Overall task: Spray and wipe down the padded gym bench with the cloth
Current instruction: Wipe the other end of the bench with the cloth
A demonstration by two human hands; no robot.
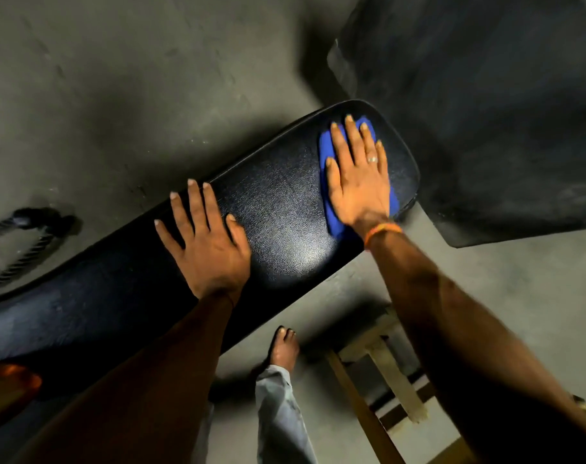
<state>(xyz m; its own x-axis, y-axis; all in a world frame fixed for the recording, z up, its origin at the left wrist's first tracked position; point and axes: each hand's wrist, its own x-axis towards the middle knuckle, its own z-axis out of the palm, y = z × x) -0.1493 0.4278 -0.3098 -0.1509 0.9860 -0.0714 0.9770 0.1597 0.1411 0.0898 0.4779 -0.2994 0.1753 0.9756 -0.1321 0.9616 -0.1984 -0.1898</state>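
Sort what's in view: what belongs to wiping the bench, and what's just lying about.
Job in hand:
- bench
- blue cloth, pressed flat on the bench end by the right hand
- left hand, resting flat on the padding

Lying about:
- rope on the floor
- black mat beyond the bench

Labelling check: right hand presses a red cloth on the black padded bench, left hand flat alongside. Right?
No: head view shows a blue cloth, not red. Right hand presses it on the black padded bench, left hand flat alongside.
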